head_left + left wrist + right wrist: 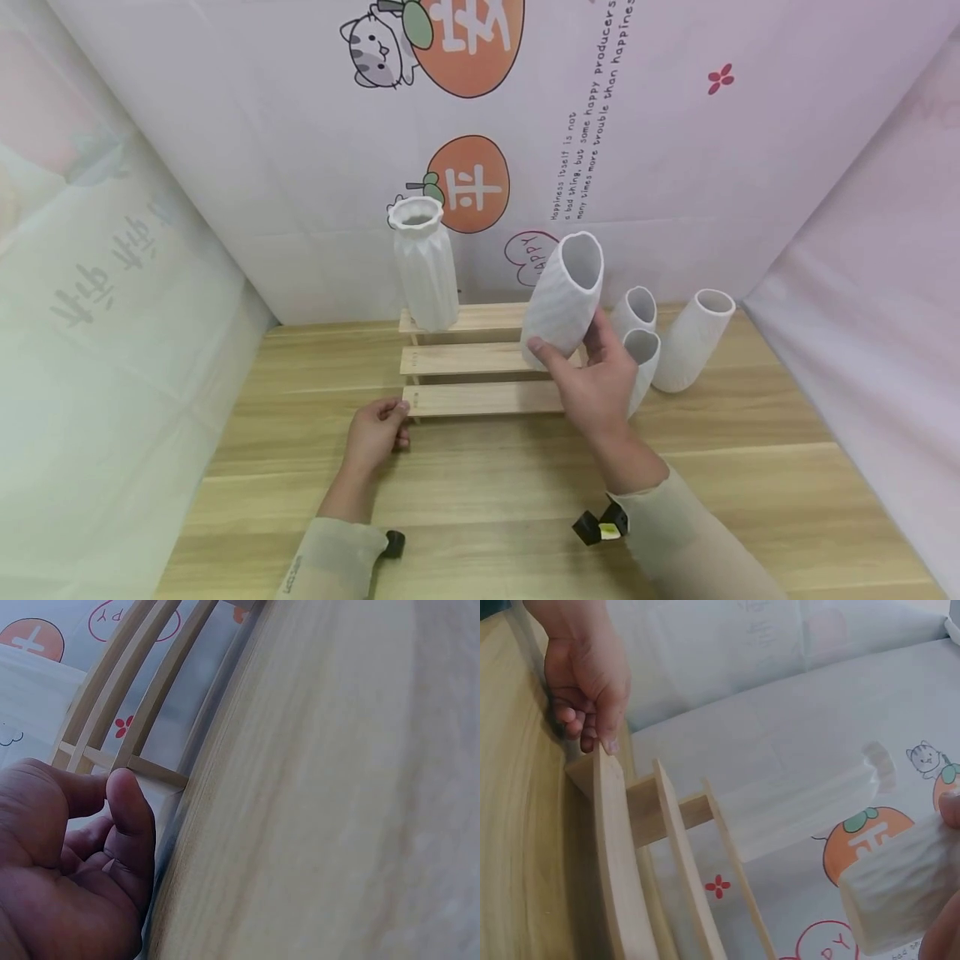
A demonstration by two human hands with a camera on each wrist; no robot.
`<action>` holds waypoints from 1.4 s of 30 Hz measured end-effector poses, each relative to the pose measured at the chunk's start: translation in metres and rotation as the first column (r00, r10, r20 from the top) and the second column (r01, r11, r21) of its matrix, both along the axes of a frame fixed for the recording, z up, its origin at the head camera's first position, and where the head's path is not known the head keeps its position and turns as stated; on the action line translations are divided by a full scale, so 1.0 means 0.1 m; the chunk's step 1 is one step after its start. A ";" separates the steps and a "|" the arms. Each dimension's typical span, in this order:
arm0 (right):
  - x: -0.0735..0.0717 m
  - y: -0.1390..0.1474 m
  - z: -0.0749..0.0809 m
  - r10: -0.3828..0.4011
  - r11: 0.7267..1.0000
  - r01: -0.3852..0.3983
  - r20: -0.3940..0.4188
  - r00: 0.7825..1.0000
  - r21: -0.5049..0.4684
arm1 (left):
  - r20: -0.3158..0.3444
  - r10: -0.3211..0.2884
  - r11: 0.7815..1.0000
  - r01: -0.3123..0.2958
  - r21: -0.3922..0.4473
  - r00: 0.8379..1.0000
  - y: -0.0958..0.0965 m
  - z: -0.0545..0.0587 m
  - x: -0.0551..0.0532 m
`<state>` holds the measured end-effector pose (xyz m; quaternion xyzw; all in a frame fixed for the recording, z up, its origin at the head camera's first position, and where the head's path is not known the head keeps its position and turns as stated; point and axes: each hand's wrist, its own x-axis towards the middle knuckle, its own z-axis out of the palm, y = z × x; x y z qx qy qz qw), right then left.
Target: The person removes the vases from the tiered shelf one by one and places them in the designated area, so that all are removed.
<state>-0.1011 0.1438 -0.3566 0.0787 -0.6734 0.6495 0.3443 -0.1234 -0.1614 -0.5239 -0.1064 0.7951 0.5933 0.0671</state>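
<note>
Two pale beige sleeves (693,533) are reaching in over a wood-grain tabletop (480,492). Left hand (377,433) is pinching the left end of the lowest, front board of a three-step pale wooden rack (480,398), thumb against fingers. Right hand (600,383) is grasping a white, ripple-textured ceramic-looking vase (558,304), fingers wrapping its lower body; it is tilting, mouth up, over the rack's right part. Just right, three white slant-mouthed vases (692,342) are standing on the tabletop. Farther, a tall white pleated vase with a frilled rim (427,275) is standing on the back board's left end. Behind, a white printed cloth (322,183) is hanging.
</note>
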 end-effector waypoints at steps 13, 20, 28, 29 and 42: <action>-0.07 0.27 0.19 -0.039 0.995 0.033 -0.067 0.997 -0.094 | 0.006 0.011 1.000 -0.011 -0.001 1.000 0.01 -0.01 0.00; -0.21 0.46 0.10 -0.060 0.991 0.052 -0.056 0.997 -0.127 | -0.007 -0.002 1.000 0.002 -0.004 1.000 0.01 -0.01 0.01; -0.17 0.56 0.20 -0.124 0.986 0.119 -0.034 0.992 -0.118 | -0.003 0.010 1.000 -0.010 -0.003 1.000 0.02 0.00 0.01; -0.16 0.56 0.23 -0.125 0.985 0.120 -0.037 0.991 -0.121 | -0.003 0.011 1.000 -0.011 -0.001 1.000 0.03 0.00 0.01; -0.09 0.76 0.39 -0.219 0.969 0.220 0.018 0.976 -0.110 | -0.012 0.004 1.000 -0.004 0.000 1.000 0.02 0.01 0.02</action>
